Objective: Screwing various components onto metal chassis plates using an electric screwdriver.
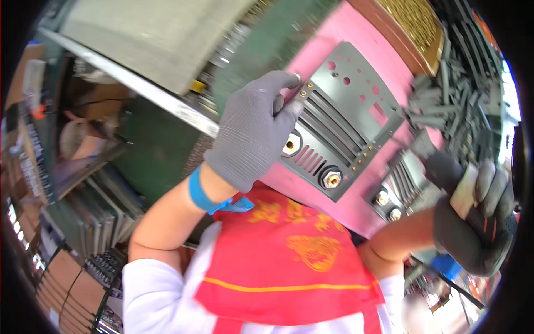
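Note:
My left hand [256, 125], in a grey knit glove, holds the left edge of a dark grey metal panel [347, 119]. Its thumb lies on the panel and its index finger reaches past the upper left corner. The panel has long slots, round holes, a square cut-out, small brass fittings and two large sockets with nuts [332, 179]. My right hand [481, 217], gloved in grey and black, is raised off to the right, its fingers curled. What it grips is dark and blurred, and I cannot make out its kind. Near that hand lies a second, smaller-looking panel [400, 186] with similar sockets.
A pink mat [384, 39] covers the work surface. At its far edge stands a brown tray [384, 19] of small brass-coloured parts [414, 25]. Many dark grey parts [459, 100] are heaped at the right. Flat sheets [100, 217] stand in a rack at the left.

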The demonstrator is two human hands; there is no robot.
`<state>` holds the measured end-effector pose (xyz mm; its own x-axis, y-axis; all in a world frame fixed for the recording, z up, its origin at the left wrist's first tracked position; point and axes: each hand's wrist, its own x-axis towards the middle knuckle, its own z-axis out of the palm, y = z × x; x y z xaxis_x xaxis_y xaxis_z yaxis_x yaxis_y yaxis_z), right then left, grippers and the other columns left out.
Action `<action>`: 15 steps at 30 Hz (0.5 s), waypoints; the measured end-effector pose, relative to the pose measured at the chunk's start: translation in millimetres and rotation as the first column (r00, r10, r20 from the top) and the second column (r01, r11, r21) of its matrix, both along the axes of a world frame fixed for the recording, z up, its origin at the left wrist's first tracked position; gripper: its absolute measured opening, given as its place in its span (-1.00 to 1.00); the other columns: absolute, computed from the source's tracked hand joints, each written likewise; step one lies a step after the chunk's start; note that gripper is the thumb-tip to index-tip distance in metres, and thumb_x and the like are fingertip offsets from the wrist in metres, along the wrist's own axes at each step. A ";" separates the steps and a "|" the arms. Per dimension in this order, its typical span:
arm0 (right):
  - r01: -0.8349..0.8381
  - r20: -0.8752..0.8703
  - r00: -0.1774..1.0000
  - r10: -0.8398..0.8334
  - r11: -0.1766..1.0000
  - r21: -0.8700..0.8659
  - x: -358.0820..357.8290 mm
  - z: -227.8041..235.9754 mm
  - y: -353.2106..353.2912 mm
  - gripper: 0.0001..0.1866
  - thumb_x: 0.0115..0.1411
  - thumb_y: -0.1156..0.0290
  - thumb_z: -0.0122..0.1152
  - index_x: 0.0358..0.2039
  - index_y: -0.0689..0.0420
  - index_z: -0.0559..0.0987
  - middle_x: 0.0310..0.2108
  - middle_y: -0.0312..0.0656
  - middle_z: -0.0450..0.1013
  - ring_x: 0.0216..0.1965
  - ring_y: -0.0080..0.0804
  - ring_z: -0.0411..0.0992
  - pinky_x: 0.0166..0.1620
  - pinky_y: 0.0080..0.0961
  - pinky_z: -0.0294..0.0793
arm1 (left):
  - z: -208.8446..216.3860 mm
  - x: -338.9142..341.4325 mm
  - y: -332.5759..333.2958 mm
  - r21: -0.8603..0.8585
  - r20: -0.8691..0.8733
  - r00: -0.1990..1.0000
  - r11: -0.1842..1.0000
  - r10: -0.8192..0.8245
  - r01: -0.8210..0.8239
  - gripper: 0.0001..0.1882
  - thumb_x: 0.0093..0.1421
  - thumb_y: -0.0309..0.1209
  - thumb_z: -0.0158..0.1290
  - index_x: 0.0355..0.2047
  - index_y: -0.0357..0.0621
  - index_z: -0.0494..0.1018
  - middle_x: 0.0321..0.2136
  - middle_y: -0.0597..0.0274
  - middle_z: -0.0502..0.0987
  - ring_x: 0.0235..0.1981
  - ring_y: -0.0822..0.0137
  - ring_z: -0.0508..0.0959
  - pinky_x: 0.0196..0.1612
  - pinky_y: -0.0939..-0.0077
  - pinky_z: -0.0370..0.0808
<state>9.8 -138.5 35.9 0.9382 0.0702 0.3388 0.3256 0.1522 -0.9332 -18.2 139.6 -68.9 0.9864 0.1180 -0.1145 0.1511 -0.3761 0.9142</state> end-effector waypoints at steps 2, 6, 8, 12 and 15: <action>0.125 0.061 0.989 -0.132 0.986 0.111 -3.5 3.3 0.0 -0.70 -0.03 0.28 0.10 -0.51 0.12 0.18 -0.54 -0.29 0.08 -0.50 -0.55 0.01 -0.38 -0.55 0.01 | 14.5 13.9 26.2 0.210 -0.009 1.000 0.978 0.019 -0.017 -0.75 0.23 -0.41 0.06 -0.13 -0.31 0.43 -0.59 0.15 0.41 -0.61 0.38 0.37 -0.51 0.44 0.38; 0.099 -0.040 0.995 -0.094 0.982 0.161 -25.6 -14.7 -33.7 -0.72 0.15 0.27 0.07 -0.47 0.09 0.19 -0.55 -0.30 0.06 -0.48 -0.53 0.02 -0.35 -0.55 0.02 | 19.1 17.8 25.4 -0.903 -0.332 0.934 0.241 0.133 -0.355 -0.77 0.38 -0.30 -0.14 -0.15 -0.17 0.42 -0.44 0.32 0.39 -0.46 0.43 0.42 -0.42 0.50 0.44; 0.047 -0.151 0.988 -0.014 0.975 0.219 -38.5 -20.2 -62.0 -0.69 0.12 0.22 0.07 -0.36 0.17 0.24 -0.48 -0.27 0.07 -0.40 -0.49 0.05 -0.24 -0.50 0.04 | 23.7 13.3 -8.7 -0.765 -0.167 0.979 0.611 0.119 -0.205 -0.77 0.35 -0.36 -0.13 -0.13 -0.24 0.41 -0.37 0.22 0.47 -0.36 0.32 0.52 -0.14 0.34 0.55; 0.155 -0.047 0.988 -0.148 0.956 0.249 -44.4 -44.5 -79.7 -0.68 0.11 0.21 0.11 -0.37 0.15 0.24 -0.47 -0.27 0.09 -0.38 -0.48 0.07 -0.23 -0.51 0.06 | 8.5 3.8 -79.5 -0.985 -0.151 0.959 0.123 -0.242 -0.124 -0.72 0.31 -0.44 -0.15 -0.04 -0.33 0.36 -0.27 0.12 0.46 -0.27 0.29 0.51 -0.10 0.33 0.52; 0.108 -0.033 0.994 -0.103 0.925 0.365 -42.1 -51.9 -89.6 -0.69 0.07 0.24 0.15 -0.40 0.11 0.24 -0.49 -0.28 0.12 -0.41 -0.50 0.08 -0.26 -0.52 0.07 | -5.0 -5.4 -133.6 -0.935 -0.239 0.867 0.346 -0.437 -0.083 -0.72 0.33 -0.47 -0.20 -0.01 -0.34 0.35 -0.30 0.16 0.50 -0.39 0.42 0.53 -0.37 0.52 0.54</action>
<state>-32.3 -228.2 -16.0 0.9378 -0.1562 0.3101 0.3471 0.4488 -0.8235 -23.6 6.0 -73.9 0.7895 -0.4849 -0.3762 0.6110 0.5632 0.5564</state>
